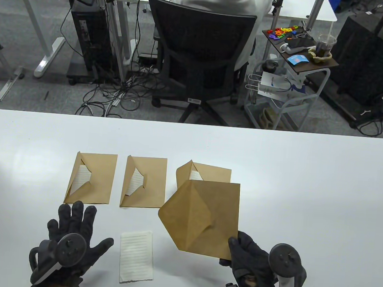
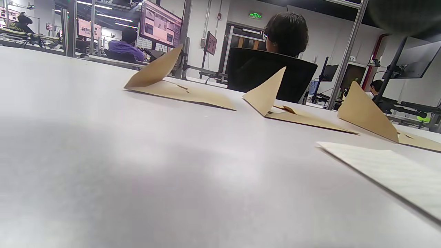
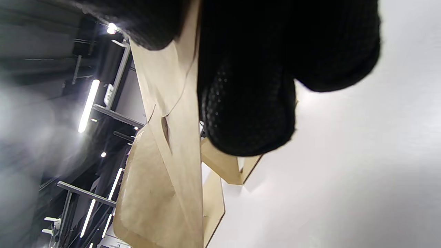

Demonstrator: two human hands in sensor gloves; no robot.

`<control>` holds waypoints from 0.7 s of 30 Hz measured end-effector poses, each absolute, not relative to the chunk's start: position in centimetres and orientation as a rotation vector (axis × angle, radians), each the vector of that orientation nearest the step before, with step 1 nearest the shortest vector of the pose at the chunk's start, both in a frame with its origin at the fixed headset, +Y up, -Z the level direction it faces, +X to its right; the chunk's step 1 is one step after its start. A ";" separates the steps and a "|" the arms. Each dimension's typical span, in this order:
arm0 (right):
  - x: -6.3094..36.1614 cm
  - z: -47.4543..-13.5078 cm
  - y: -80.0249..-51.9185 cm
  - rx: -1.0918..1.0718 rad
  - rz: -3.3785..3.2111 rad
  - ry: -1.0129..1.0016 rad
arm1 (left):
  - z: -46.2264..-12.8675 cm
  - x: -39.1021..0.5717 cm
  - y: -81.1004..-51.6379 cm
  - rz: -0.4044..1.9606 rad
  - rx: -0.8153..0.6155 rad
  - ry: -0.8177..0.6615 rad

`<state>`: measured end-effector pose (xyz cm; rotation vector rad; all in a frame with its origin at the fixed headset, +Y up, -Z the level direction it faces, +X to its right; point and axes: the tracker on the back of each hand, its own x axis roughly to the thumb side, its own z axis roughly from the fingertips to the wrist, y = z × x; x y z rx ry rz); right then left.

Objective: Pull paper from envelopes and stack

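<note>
My right hand [image 1: 236,249] pinches the near right corner of an open brown envelope [image 1: 205,216] and holds it lifted above the table; the envelope also shows in the right wrist view [image 3: 168,165] between my gloved fingers [image 3: 248,103]. My left hand [image 1: 72,227] lies flat and spread on the table, holding nothing. A folded lined paper [image 1: 136,256] lies between my hands. Three more open envelopes lie in a row behind: left [image 1: 91,178], middle [image 1: 143,182] and right [image 1: 205,172], each with white paper showing in it. In the left wrist view their flaps stand up [image 2: 155,69].
The white table [image 1: 307,192] ends at its far edge [image 1: 193,124]. Beyond it a person sits in a black office chair [image 1: 201,58], with a small cart [image 1: 292,78] to the right.
</note>
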<state>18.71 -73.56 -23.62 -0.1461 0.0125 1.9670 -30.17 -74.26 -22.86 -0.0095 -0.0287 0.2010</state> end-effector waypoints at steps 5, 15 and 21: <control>19.9 -23.1 -74.0 -0.166 1.944 0.027 | -22.8 -29.6 -74.4 0.205 -0.015 -0.038; 20.0 -22.7 -74.0 -0.257 1.997 0.163 | -22.9 -29.0 -74.9 0.210 -0.058 -0.041; 19.8 -23.2 -75.2 -0.339 2.129 0.274 | -22.8 -29.4 -74.8 0.240 -0.046 -0.035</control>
